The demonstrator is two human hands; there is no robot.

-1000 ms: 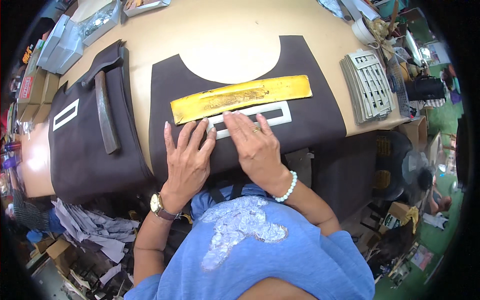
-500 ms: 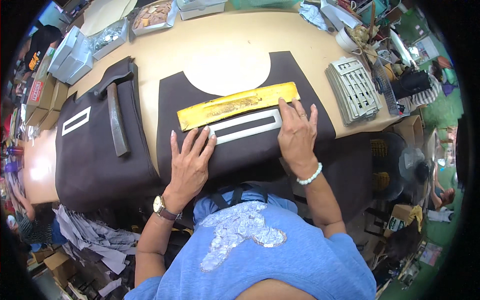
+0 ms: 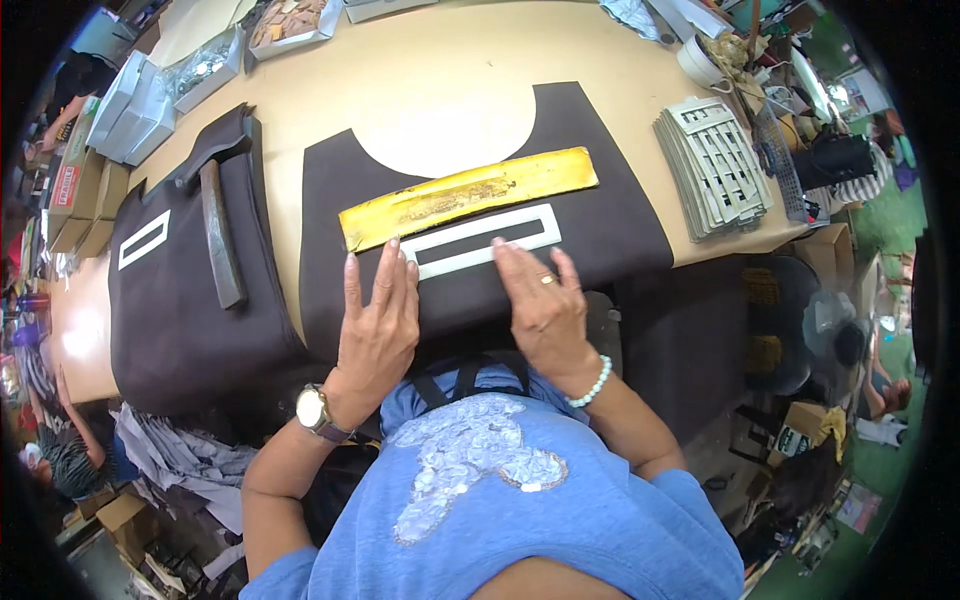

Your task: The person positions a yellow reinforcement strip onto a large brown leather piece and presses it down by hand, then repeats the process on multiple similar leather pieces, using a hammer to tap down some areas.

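A dark brown cut panel [image 3: 625, 215] with a curved notch lies on the table in front of me. On it rests a white rectangular frame [image 3: 545, 235] with a long slot. Just beyond the frame lies a worn yellow strip [image 3: 545, 172], slightly tilted. My left hand [image 3: 378, 320], fingers stretched out, lies at the frame's left end, its fingertips by the yellow strip's lower edge. My right hand [image 3: 548, 315] has its fingers extended over the frame's near edge, slightly blurred; neither hand grips anything.
To the left, a stack of similar dark panels [image 3: 180, 320] carries another white frame [image 3: 145, 240] and a dark curved bar [image 3: 222, 240]. Slotted pale templates [image 3: 710, 165] are piled at right. Boxes [image 3: 130, 110] and small-parts trays [image 3: 205, 75] line the far left.
My right hand has left the yellow strip's right end and moved left and nearer to me, over the frame. My left hand stays near the frame's left end.
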